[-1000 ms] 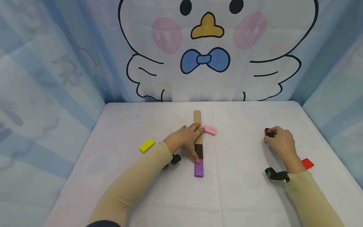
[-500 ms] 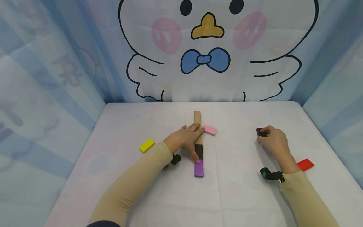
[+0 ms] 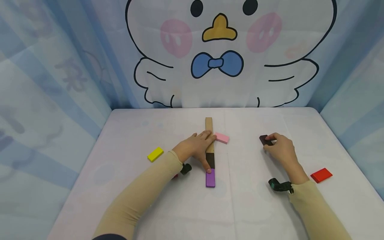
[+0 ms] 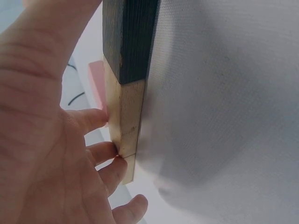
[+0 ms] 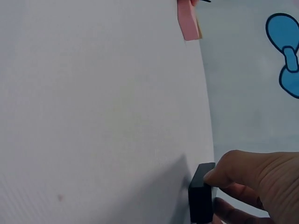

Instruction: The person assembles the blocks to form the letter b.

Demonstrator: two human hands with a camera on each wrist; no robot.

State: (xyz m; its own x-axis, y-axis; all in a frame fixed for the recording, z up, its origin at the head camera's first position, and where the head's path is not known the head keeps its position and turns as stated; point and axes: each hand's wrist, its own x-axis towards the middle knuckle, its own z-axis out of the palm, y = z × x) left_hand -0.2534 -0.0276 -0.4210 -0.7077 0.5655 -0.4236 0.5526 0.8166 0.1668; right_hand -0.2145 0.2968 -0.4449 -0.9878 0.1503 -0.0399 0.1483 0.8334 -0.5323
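Flat little wooden blocks lie on a soft white cloth table. A row runs down the middle: tan blocks, a dark brown block, then a purple block. The left hand lies flat along the row, fingers straight, pressing its side. The right hand pinches a small dark block with curled fingers, and it has slid left toward the row since a moment ago. A pink block touches the row. Yellow and red blocks lie far apart.
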